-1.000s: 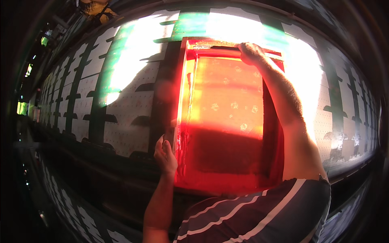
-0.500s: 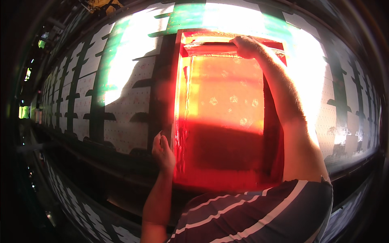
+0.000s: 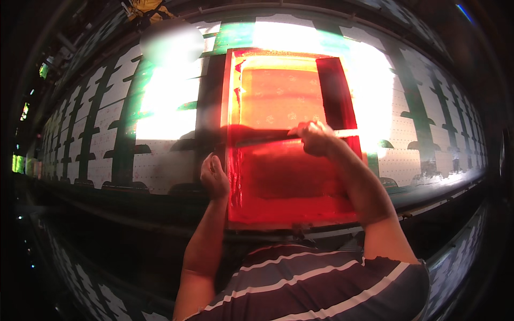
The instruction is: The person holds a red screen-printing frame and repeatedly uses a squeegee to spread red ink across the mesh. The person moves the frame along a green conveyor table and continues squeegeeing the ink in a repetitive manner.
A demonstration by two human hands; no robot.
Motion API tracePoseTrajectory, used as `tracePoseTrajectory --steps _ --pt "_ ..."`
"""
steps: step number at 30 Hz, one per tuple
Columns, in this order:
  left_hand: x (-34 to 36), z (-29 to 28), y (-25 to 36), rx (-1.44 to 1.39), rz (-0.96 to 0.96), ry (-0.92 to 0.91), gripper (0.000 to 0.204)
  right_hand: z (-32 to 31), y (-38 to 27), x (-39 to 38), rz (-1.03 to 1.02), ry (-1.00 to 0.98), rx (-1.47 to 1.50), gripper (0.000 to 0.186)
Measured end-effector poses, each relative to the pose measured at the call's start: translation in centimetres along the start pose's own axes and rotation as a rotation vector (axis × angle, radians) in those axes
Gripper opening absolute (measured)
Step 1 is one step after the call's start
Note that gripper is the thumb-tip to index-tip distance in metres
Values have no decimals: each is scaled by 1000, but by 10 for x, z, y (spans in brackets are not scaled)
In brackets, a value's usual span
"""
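Observation:
A screen-printing frame (image 3: 227,96) with red-coated sides lies on the long table before me. Its mesh (image 3: 278,99) glows orange at the far part and deep red nearer me, with small pale flower-like motifs. My right hand (image 3: 316,138) is closed around a squeegee (image 3: 347,132), which spans the frame crosswise near its middle. My left hand (image 3: 215,175) is at the frame's near left side, fingers curled against the outer edge; part of its grip is hidden.
Pale dotted sheets (image 3: 166,125) lie in rows on the dark green table (image 3: 128,115), left and right of the frame. Strong sunlight washes out the far part. A yellow and black shape (image 3: 147,7) shows beyond the far left edge. Another table with pale pieces (image 3: 96,270) lies behind me.
My right hand has drawn the squeegee from the frame's far end toward me, to about its middle. My left hand stays at the left side. The view has shifted slightly.

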State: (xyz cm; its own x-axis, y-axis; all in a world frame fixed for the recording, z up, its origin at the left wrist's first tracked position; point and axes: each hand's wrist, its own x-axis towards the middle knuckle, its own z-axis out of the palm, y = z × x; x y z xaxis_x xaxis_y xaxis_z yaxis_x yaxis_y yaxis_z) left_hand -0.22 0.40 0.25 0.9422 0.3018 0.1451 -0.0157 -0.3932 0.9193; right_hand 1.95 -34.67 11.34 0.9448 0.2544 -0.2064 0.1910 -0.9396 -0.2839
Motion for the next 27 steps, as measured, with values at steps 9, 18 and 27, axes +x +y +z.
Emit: tracePoseTrajectory --steps 9,18,27 --pt "2 2 -10 156 162 -5 62 73 -88 -159 -26 58 -127 38" --pt "2 4 1 290 47 -4 60 98 -109 -224 -46 137 23 51" --pt "11 2 1 335 10 -28 43 108 -50 -268 -253 253 304 52"
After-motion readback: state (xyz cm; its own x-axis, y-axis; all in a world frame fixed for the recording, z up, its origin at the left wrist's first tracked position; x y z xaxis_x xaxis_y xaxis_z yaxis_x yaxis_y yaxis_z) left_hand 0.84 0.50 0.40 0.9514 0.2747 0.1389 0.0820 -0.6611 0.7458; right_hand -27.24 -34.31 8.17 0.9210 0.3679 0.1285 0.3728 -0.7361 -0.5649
